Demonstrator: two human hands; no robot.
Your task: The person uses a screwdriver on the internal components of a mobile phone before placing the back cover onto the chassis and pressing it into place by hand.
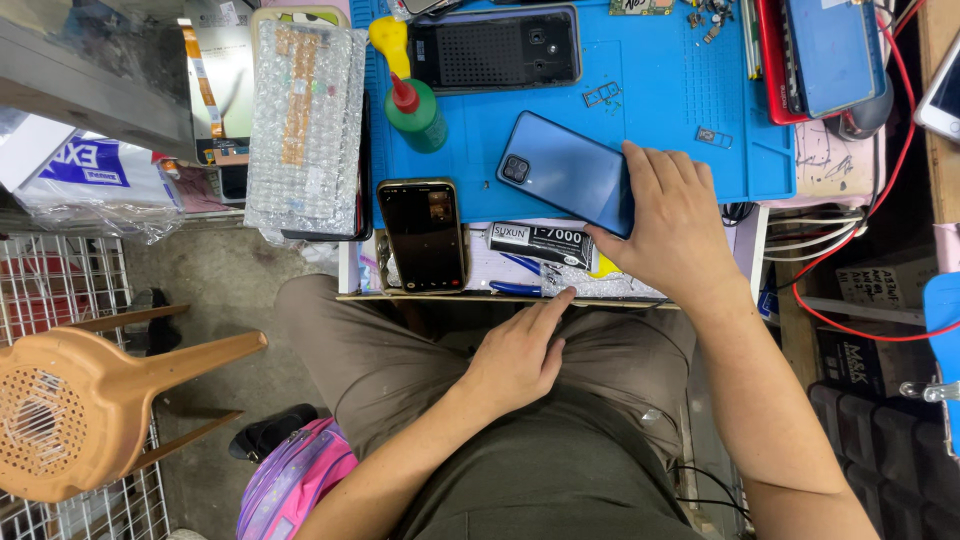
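At the far left we see a tan plastic chair [70,410] on its side over a white wire rack [60,280], with a pink backpack [295,480] near the knee. Further right, a bubble-wrap packet [305,125] holds flat strips and overhangs the left edge of the blue work mat [680,110]. A green squeeze bottle with a red tip [418,115] stands on the mat just beside a dark phone frame [495,48] lying open side up.

Below the mat's front edge, a shallow drawer [480,290] holds a black phone with a gold rim [423,236], a black tube of glue [540,243] and a blue pen [515,288]. Our left hand [515,355] rests on the lap, holding nothing, its forefinger touching the drawer's front lip.

Our right hand [668,225] lies flat with fingers spread on the right end of the blue phone [565,170], which sits back up, tilted, at the mat's front edge. Whether the fingers clamp it, we cannot tell. The mat right of it lies open up to a red case [820,60] and red cable [880,330].
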